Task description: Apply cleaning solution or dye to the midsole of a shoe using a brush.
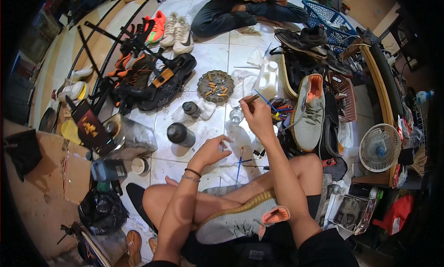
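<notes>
My right hand grips a short brown handle, perhaps of a brush, just above and beside a small clear glass jar on the tiles. The handle's far end is hard to make out. My left hand hangs empty over the floor with its fingers apart, close to a dark bottle. Across my lap rests a grey knit sneaker with a yellowish sole and coral lining. A similar grey sneaker lies to the right. Thin paintbrushes lie before my legs.
Beyond the jar are an ashtray with cigarette butts, a small dark bottle on white cloth, and a white jug. Several shoes stand at the back left. Another person sits opposite, near a blue basket. A fan is right.
</notes>
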`<state>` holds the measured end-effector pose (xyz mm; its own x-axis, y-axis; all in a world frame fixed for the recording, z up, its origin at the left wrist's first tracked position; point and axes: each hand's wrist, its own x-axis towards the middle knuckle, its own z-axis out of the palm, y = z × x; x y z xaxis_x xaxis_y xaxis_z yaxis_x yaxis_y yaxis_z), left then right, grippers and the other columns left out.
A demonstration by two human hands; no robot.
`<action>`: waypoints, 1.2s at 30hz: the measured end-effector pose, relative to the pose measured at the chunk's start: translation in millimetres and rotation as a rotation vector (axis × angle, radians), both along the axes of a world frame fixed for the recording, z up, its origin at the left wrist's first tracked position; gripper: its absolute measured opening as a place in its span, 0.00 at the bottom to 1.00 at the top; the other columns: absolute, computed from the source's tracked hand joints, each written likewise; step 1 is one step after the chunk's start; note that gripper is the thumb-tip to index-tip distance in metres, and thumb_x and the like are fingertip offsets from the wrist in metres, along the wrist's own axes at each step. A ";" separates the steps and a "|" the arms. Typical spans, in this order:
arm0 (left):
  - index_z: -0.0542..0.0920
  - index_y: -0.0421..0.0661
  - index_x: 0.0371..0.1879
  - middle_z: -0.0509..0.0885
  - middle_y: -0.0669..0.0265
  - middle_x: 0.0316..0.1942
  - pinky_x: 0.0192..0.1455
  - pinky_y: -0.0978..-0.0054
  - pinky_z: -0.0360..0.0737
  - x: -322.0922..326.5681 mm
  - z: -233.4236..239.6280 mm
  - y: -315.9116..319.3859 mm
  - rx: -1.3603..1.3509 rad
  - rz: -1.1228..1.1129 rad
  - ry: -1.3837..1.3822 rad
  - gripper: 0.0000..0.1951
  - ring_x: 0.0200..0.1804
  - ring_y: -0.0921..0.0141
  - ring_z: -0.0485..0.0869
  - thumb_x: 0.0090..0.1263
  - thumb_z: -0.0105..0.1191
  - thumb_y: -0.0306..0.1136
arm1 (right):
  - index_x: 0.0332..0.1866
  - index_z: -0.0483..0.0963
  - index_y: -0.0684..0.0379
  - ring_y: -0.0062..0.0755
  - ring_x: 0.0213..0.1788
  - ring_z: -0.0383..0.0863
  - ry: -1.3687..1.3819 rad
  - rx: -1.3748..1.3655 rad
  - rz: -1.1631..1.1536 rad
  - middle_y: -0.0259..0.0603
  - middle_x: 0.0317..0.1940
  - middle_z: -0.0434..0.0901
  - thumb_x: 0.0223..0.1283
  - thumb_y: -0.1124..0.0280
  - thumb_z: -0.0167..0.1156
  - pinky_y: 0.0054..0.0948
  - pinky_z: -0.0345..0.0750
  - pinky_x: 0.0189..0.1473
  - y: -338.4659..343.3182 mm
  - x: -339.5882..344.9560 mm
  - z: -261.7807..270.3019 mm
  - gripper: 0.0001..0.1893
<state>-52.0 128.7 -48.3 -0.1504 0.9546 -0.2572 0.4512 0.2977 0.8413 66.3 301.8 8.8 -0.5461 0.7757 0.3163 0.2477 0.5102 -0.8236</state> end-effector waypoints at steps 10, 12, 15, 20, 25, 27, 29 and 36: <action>0.83 0.37 0.45 0.86 0.52 0.32 0.43 0.65 0.81 15.5 -18.5 32.9 -0.141 -0.216 -0.240 0.16 0.36 0.60 0.86 0.65 0.60 0.36 | 0.45 0.67 0.65 0.56 0.40 0.77 -0.390 -0.006 0.061 0.56 0.34 0.75 0.66 0.74 0.59 0.47 0.74 0.43 -21.2 2.2 -18.1 0.10; 0.82 0.35 0.43 0.85 0.49 0.33 0.42 0.64 0.81 12.9 -8.7 36.5 -0.158 -0.231 -0.330 0.15 0.35 0.58 0.85 0.66 0.60 0.35 | 0.45 0.67 0.66 0.56 0.40 0.77 -0.387 -0.042 0.055 0.56 0.34 0.75 0.66 0.74 0.59 0.47 0.74 0.43 -21.2 -1.4 -22.4 0.09; 0.81 0.34 0.42 0.85 0.48 0.33 0.42 0.64 0.80 12.6 -10.9 39.0 -0.208 -0.215 -0.366 0.14 0.36 0.58 0.85 0.66 0.60 0.34 | 0.45 0.68 0.66 0.56 0.41 0.77 -0.380 -0.078 0.033 0.54 0.34 0.75 0.66 0.76 0.59 0.47 0.74 0.43 -19.8 -4.5 -24.0 0.09; 0.79 0.34 0.44 0.85 0.49 0.35 0.45 0.63 0.80 13.5 -15.0 39.8 -0.156 -0.178 -0.366 0.14 0.38 0.54 0.85 0.66 0.60 0.31 | 0.46 0.72 0.65 0.54 0.38 0.79 -0.379 0.019 0.011 0.52 0.40 0.76 0.63 0.80 0.62 0.43 0.76 0.39 -14.7 -2.9 -36.8 0.09; 0.79 0.37 0.44 0.86 0.52 0.35 0.45 0.63 0.80 9.6 -9.9 40.2 -0.127 -0.142 -0.373 0.12 0.39 0.54 0.85 0.67 0.59 0.30 | 0.45 0.71 0.65 0.54 0.39 0.78 -0.365 -0.058 -0.017 0.51 0.40 0.74 0.63 0.82 0.61 0.42 0.76 0.39 -16.5 -6.1 -36.6 0.09; 0.78 0.37 0.44 0.85 0.50 0.35 0.47 0.61 0.80 9.3 -6.7 41.7 -0.131 -0.146 -0.394 0.11 0.41 0.53 0.85 0.66 0.59 0.29 | 0.45 0.71 0.66 0.54 0.38 0.78 -0.362 -0.050 -0.011 0.51 0.40 0.73 0.63 0.82 0.61 0.42 0.76 0.39 -15.9 -5.3 -38.2 0.09; 0.78 0.38 0.44 0.85 0.48 0.35 0.48 0.59 0.81 9.1 -5.3 42.6 -0.135 -0.149 -0.412 0.11 0.42 0.51 0.85 0.65 0.58 0.29 | 0.45 0.71 0.66 0.54 0.37 0.78 -0.345 -0.025 0.000 0.51 0.39 0.73 0.63 0.81 0.61 0.43 0.76 0.39 -15.7 -4.4 -41.0 0.08; 0.78 0.37 0.44 0.85 0.48 0.35 0.47 0.58 0.81 9.7 -8.4 40.6 -0.153 -0.142 -0.401 0.11 0.42 0.50 0.85 0.66 0.58 0.28 | 0.45 0.71 0.66 0.54 0.37 0.78 -0.340 -0.056 -0.003 0.51 0.39 0.73 0.64 0.80 0.60 0.43 0.76 0.39 -15.8 -4.2 -41.8 0.08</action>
<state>-42.3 169.2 -56.7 0.1202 0.9049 -0.4082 0.1436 0.3910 0.9091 62.2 285.9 -33.0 -0.6107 0.7884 0.0738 0.5139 0.4656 -0.7205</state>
